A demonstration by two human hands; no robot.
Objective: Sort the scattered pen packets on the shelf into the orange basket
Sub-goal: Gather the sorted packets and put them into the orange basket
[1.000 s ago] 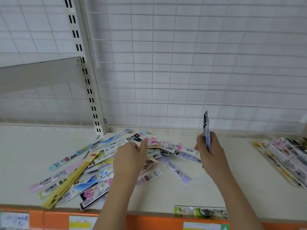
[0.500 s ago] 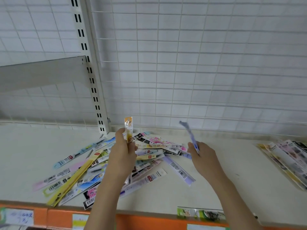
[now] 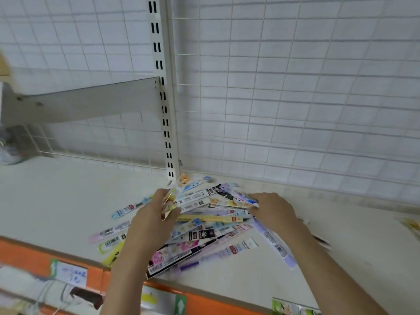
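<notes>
Gathering is the step in hand: both hands work in the pile of pen packets [image 3: 204, 226] scattered on the shelf [image 3: 68, 196], close to the slotted upright [image 3: 163, 110] and the wire grid behind. The left hand [image 3: 152, 223] has its fingers [image 3: 163, 196] curled round a yellowish packet [image 3: 169, 206], gripped between thumb and fingers above the heap. The right hand [image 3: 272, 212] presses into the pile's right side, its fingertips on a packet with a blue tip [image 3: 251, 202]; motion blur hides whether they pinch it or only touch. The basket is not in view, so the next move, as I judge it, calls for collecting a handful, squaring the long slippery sleeves so none slide out, then turning away to find the basket. Writing: barcodes and small red labels show on several packets, and a handwritten price tag [image 3: 71, 275] sits on the orange shelf edge [image 3: 204, 296], but nothing is sharp enough to read.
</notes>
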